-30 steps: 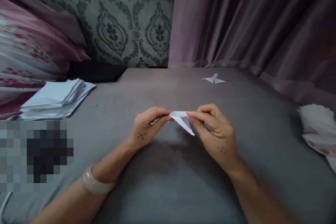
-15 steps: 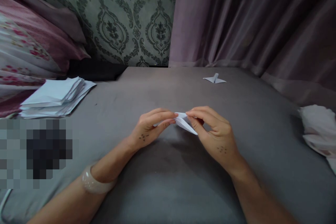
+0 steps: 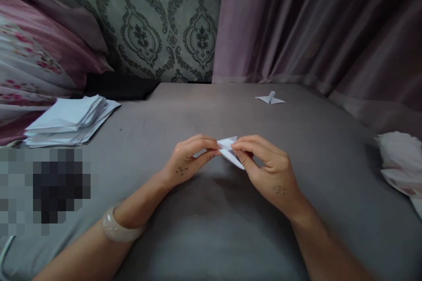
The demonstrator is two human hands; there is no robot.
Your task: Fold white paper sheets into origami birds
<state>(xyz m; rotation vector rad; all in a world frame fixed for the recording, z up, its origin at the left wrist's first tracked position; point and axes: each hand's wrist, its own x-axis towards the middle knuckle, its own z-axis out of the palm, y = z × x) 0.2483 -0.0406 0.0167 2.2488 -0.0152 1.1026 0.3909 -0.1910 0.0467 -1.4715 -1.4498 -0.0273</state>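
A small white folded paper (image 3: 228,143) is held between my two hands above the grey surface. My left hand (image 3: 194,153) pinches its left end between thumb and fingers. On the other side, my right hand (image 3: 266,158) grips it with thumb and index finger. One flap points up toward the back, and another slants down to the right, toward me. The fingertips cover both side ends of the paper. Farther back on the right lies a paper crane (image 3: 270,98) with its wings spread.
A stack of white paper sheets (image 3: 66,116) lies at the left, with a black folded item (image 3: 121,88) behind it. Crumpled white material (image 3: 400,158) sits at the right edge. Curtains (image 3: 280,22) hang at the back right. A blurred patch (image 3: 59,189) hides the lower left.
The upper flap of the folded paper now stands up more, showing a wider white face. The right fingers have shifted slightly on it; both hands stay in nearly the same place.
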